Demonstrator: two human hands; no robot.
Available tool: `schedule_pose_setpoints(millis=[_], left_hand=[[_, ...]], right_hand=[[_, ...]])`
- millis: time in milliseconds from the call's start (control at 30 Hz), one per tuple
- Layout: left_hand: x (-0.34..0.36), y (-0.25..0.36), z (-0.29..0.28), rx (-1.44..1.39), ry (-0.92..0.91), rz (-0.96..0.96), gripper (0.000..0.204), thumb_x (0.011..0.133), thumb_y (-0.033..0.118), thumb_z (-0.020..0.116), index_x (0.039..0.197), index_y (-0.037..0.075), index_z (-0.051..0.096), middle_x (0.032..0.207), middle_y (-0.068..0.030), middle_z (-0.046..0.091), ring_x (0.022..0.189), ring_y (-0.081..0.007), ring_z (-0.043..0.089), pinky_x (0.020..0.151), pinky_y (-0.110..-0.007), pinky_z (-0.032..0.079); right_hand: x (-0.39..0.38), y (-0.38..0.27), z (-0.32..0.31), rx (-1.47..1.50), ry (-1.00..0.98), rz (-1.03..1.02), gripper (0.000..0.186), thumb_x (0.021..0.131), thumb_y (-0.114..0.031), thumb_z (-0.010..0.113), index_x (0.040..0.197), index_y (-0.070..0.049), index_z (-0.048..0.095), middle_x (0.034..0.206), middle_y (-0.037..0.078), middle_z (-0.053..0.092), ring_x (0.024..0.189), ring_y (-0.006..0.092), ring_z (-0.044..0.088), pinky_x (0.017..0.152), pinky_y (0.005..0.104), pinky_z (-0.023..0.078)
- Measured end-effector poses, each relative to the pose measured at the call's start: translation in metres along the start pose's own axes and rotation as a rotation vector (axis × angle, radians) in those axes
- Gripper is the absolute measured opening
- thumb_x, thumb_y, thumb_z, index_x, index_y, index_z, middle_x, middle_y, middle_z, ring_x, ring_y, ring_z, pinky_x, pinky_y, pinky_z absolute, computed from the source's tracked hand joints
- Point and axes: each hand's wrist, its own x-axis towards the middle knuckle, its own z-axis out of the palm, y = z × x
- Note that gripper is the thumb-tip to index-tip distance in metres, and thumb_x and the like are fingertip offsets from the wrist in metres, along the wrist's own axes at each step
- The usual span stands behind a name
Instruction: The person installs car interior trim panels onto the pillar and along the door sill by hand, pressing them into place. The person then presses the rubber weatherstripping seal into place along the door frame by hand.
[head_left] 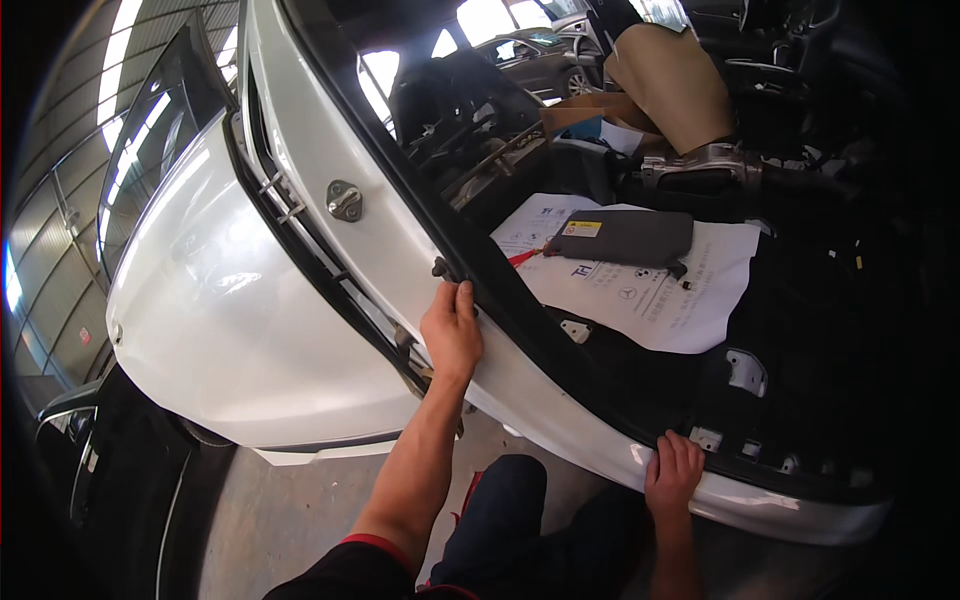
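A white car body with its door opening [555, 405] lies in front of me. My left hand [453, 335] is at the door pillar [310, 130], its fingers pressed together beside the black seal edge [500, 300]. A small dark part [441, 268] sticks out just above its fingertips; what they pinch is hidden. Farther up the pillar is a metal door striker [344, 200]. My right hand [675, 472] lies over the white door sill [590, 450], its fingers curled over the inner edge.
The open white door [240, 310] spreads to the left. Inside, a dark grey sun visor [622, 238] rests on a printed white paper mat [700, 300]. Metal brackets [745, 372] stand along the black floor. Brown cardboard [670, 85] is farther back; a dark car [70, 440] is at lower left.
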Motion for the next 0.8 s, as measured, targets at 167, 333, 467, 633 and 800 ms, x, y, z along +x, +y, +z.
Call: schedule_pose_setpoints(millis=[167, 333, 467, 633, 800], left_hand=[[0.003, -0.005, -0.006, -0.393, -0.008, -0.229, 0.032, 0.101, 0.029, 0.058, 0.088, 0.0, 0.062, 0.069, -0.0025, 0.061, 0.059, -0.0109, 0.053, 0.055, -0.027, 0.044], [0.018, -0.003, 0.003, -0.081, 0.105, 0.011, 0.03, 0.1, 0.026, 0.059, 0.089, -0.002, 0.061, 0.066, -0.0085, 0.059, 0.058, -0.0158, 0.054, 0.056, -0.032, 0.044], [0.016, -0.006, -0.001, -0.076, 0.086, -0.019, 0.03, 0.102, 0.024, 0.057, 0.089, -0.003, 0.06, 0.065, -0.0055, 0.055, 0.06, -0.0131, 0.047, 0.058, -0.031, 0.041], [0.019, 0.003, -0.006, -0.113, 0.089, -0.051, 0.027, 0.101, 0.023, 0.057, 0.092, -0.001, 0.06, 0.066, -0.0092, 0.059, 0.059, -0.0158, 0.055, 0.058, -0.032, 0.044], [0.048, 0.025, -0.018, 0.09, 0.077, 0.034, 0.027, 0.1, 0.027, 0.058, 0.096, 0.0, 0.06, 0.069, -0.0156, 0.065, 0.062, -0.032, 0.063, 0.061, -0.041, 0.048]], right_hand=[[0.004, -0.006, -0.001, 0.011, 0.004, 0.001, 0.033, 0.074, -0.002, 0.068, 0.107, 0.001, 0.064, 0.115, 0.016, 0.063, 0.106, 0.0349, 0.058, 0.095, 0.0499, 0.042], [0.004, -0.007, 0.0, -0.011, 0.004, 0.006, 0.033, 0.073, -0.002, 0.068, 0.106, 0.001, 0.065, 0.114, 0.015, 0.063, 0.104, 0.0334, 0.059, 0.095, 0.0491, 0.043], [0.005, -0.006, -0.001, -0.022, 0.002, -0.01, 0.033, 0.073, -0.003, 0.069, 0.105, 0.001, 0.065, 0.114, 0.015, 0.063, 0.104, 0.0335, 0.059, 0.094, 0.0493, 0.043], [0.003, -0.004, 0.0, 0.013, 0.01, -0.003, 0.032, 0.073, -0.003, 0.069, 0.104, 0.001, 0.065, 0.114, 0.015, 0.063, 0.104, 0.0335, 0.059, 0.094, 0.0492, 0.044], [0.001, -0.003, 0.003, -0.002, 0.018, -0.002, 0.031, 0.073, -0.003, 0.068, 0.104, 0.001, 0.065, 0.114, 0.015, 0.063, 0.104, 0.0338, 0.059, 0.094, 0.0492, 0.044]])
